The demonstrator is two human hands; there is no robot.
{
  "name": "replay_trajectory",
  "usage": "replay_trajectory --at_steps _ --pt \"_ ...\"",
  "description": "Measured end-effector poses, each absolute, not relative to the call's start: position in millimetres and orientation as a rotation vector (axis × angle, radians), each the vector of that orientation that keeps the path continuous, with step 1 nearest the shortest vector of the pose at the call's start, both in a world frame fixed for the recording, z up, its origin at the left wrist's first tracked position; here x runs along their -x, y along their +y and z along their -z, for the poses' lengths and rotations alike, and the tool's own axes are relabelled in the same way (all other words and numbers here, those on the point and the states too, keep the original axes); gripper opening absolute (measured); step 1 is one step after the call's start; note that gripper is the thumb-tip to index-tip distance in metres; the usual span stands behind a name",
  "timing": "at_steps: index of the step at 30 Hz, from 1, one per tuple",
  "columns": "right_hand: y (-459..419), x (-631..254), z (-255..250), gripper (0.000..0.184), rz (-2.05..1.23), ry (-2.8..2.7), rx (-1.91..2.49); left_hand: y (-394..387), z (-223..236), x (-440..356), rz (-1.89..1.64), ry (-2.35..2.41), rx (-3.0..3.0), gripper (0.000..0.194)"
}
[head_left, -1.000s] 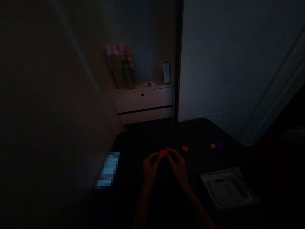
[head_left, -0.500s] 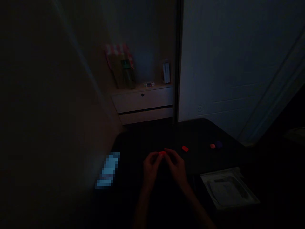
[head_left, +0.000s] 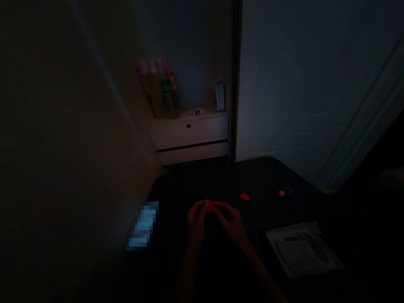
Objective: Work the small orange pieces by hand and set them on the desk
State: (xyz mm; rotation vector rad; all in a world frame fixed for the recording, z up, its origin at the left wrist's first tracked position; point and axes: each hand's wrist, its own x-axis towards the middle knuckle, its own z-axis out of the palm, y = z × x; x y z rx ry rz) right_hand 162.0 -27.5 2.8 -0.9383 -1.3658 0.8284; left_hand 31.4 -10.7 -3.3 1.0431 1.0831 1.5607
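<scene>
Between the fingertips of both hands, over the dark table (head_left: 217, 181), is a small bright red piece (head_left: 210, 206); its kind is hard to tell in the dim light. My left hand (head_left: 197, 215) pinches it from the left. From the right, my right hand (head_left: 230, 216) closes its fingers on the same piece. A flat red block (head_left: 244, 197) lies on the table just beyond my right hand. Farther right, a pinkish-orange lump (head_left: 280, 193) sits beside a dark purple lump (head_left: 289, 191).
A blurred-out lit rectangle (head_left: 143, 226) lies at the table's left edge. At the right is a pale flat package or tray (head_left: 303, 252). Behind the table, a drawer unit (head_left: 192, 136) bears a green-capped bottle (head_left: 169, 99) and a checked cloth (head_left: 154, 65).
Both hands have shifted slightly left and down with the red piece. It now appears turned more upright between the fingers. The things on the table stay where they were.
</scene>
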Motion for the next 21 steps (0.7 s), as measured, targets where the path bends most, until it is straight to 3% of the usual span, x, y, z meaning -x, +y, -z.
replay_trajectory --at_steps 11,21 --pt "-27.7 -162.6 -4.2 0.025 -0.775 -1.427 0.921 -11.3 -1.3 -32.2 -1.519 0.995 -0.939 0.029" --pt "-25.5 -162.5 2.0 0.009 -0.667 -1.384 0.959 -9.7 -0.1 -32.8 -1.558 0.970 -0.834 0.034"
